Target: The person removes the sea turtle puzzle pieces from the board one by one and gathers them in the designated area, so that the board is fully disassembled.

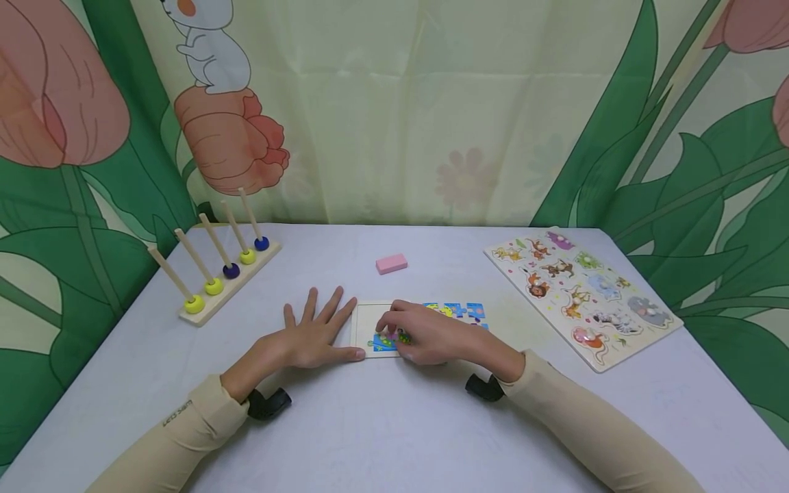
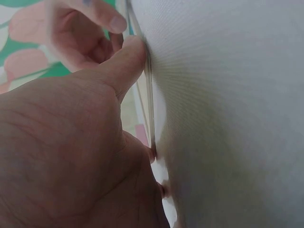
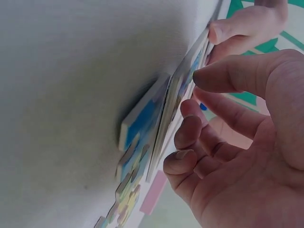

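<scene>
My left hand lies with fingers spread on the table, its thumb against the near-left corner of a shallow wooden puzzle tray. Over the tray, my right hand is bent down, thumb and index tips at a colourful jigsaw piece on the tray's near side. The hand covers part of that piece. In the right wrist view the thumb and index tips come down at the tray, while the other fingers curl without holding anything. Several loose blue and yellow jigsaw pieces lie right of the tray, partly hidden by the right hand.
A pink block sits behind the tray. At the left stands a wooden peg rack with yellow and dark blue beads. An animal puzzle board lies at the right. A printed curtain hangs behind the white table.
</scene>
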Available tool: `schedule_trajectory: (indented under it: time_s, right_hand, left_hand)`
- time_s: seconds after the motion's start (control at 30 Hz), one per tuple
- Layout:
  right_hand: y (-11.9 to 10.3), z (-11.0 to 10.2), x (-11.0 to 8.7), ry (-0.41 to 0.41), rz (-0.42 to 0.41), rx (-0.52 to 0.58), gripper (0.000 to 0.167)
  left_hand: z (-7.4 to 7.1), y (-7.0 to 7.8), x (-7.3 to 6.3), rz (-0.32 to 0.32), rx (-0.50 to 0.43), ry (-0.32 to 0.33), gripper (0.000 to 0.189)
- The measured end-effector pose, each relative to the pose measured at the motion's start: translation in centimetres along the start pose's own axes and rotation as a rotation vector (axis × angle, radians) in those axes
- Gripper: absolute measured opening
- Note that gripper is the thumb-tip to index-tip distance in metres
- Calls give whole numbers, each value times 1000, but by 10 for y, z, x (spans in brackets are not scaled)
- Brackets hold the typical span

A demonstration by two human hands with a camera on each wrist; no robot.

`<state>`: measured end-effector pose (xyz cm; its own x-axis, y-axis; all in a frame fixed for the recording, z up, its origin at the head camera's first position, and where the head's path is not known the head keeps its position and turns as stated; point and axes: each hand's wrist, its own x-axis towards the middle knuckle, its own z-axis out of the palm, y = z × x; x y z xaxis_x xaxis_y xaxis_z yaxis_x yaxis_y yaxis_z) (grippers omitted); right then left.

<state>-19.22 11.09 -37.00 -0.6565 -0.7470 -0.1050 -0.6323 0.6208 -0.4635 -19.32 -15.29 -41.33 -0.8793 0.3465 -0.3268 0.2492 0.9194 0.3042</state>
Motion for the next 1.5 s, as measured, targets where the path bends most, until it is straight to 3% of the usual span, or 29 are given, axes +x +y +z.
schedule_trajectory:
  time_s: [0.7, 0.93, 1.13, 1.5]
  right_hand:
    - [1, 2, 6, -32, -36, -22, 37]
    - [1, 2, 5, -26, -7, -2, 37]
    - [0, 4, 7, -19, -42, 2, 36]
    - [-4, 3, 5, -2, 0, -9, 36]
  left_hand:
    - [-1, 2, -1, 19, -16, 1, 112]
    - [-1, 3, 0, 32, -15, 12, 113]
    - [1, -1, -1, 8, 4, 1, 114]
    - [0, 0, 1, 2, 4, -8, 115]
